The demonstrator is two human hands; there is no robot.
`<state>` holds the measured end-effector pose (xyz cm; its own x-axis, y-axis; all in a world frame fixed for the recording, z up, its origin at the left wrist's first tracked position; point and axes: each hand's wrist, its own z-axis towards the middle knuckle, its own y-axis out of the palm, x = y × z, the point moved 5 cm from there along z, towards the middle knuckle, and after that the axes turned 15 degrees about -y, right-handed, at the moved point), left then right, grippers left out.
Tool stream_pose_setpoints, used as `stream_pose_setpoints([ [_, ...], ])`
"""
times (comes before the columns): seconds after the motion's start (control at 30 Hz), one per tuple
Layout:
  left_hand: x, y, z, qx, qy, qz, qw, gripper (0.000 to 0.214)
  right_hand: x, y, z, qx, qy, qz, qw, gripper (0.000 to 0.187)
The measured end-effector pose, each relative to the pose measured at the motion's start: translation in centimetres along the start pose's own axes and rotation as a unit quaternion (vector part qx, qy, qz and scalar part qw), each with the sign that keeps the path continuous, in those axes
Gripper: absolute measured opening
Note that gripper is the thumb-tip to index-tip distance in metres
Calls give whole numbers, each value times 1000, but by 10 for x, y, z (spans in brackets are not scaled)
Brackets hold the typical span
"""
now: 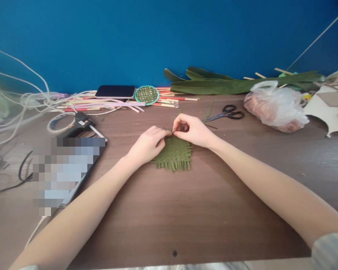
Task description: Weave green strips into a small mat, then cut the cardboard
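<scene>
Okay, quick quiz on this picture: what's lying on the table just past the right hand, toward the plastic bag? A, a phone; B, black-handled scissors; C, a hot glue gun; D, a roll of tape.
B: black-handled scissors lie on the wooden table just beyond the right hand, between it and the plastic bag; the glue gun, tape roll and phone all sit over on the left.
</scene>
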<state>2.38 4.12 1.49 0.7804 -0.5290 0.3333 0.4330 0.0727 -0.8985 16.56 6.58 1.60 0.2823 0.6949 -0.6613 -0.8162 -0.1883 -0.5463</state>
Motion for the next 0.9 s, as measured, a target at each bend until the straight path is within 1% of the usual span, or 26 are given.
stream_pose_setpoints([
  [0.4,0,-2,1,-7,-12,-4,1000,31,0,-2,0,2,11,24,1000,9],
  [0.5,1,-2,1,-11,-17,-4,1000,31,0,-3,0,6,31,52,998,12],
  [0.63,3,-1,1,-15,-9,3,1000,31,2,-1,1,15,62,96,993,7],
  [0.77,5,-1,0,-19,-1,12,1000,31,7,0,0,25,88,104,990,9],
  [0.9,6,-1,-1,-26,3,21,999,34,7,0,1,15,102,98,990,16],
])
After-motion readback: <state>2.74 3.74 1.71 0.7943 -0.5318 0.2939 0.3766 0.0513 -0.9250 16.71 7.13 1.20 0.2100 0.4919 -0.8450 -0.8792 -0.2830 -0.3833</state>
